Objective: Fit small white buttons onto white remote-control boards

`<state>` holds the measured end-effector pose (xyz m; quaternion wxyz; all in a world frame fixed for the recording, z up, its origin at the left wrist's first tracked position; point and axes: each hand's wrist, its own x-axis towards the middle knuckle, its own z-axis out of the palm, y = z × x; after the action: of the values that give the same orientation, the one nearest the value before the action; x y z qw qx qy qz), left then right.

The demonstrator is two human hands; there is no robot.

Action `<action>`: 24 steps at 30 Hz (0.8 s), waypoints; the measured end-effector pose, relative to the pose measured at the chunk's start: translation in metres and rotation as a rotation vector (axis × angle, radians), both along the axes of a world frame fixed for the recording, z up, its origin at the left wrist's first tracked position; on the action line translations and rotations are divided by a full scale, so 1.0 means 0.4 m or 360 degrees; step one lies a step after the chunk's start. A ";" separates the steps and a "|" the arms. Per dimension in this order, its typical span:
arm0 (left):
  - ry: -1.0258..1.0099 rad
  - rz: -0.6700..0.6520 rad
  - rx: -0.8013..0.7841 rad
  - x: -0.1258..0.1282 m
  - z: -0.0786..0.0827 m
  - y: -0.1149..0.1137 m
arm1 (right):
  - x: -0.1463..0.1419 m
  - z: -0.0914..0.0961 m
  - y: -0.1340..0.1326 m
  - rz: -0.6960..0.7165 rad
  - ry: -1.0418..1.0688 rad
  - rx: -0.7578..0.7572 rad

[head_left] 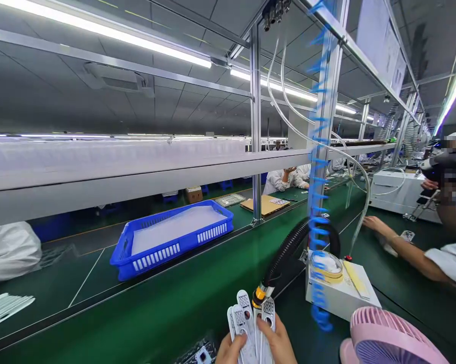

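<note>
Several white plastic remote-style shells (246,316) — upright, fanned side by side, button holes open

Panels (246,318) between basket (172,237) and fan (395,336)

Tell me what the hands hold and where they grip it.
The left hand and right hand together hold a fanned bunch of flat white plastic panels by their lower ends; the upper ends stand free.

A long green factory surface (182,303) carries a blue slotted plastic basket (167,253) at ten o'clock, flat brown cardboard sheets (263,205) at twelve, a white metal box (337,298) at two and a round pink fan (387,338) at four.
</note>
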<state>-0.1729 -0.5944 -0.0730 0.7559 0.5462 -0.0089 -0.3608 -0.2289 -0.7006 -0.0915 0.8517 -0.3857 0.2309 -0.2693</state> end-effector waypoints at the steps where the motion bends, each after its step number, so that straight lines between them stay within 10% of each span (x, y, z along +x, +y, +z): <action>1: 0.0010 0.0003 -0.0038 -0.003 0.005 0.001 | -0.001 -0.003 0.000 0.0032 -0.0013 0.0025; 11: -0.0047 0.0189 -0.0158 -0.028 0.025 -0.010 | -0.014 -0.011 -0.010 0.0296 0.0009 0.0153; 24: -0.0039 0.0012 -0.0174 -0.006 0.044 -0.053 | -0.018 -0.022 -0.009 0.0078 -0.0039 0.0428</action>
<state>-0.1752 -0.6157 -0.0556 0.7858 0.5084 -0.0360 -0.3502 -0.2359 -0.7041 -0.1003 0.9048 -0.2703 0.2449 -0.2199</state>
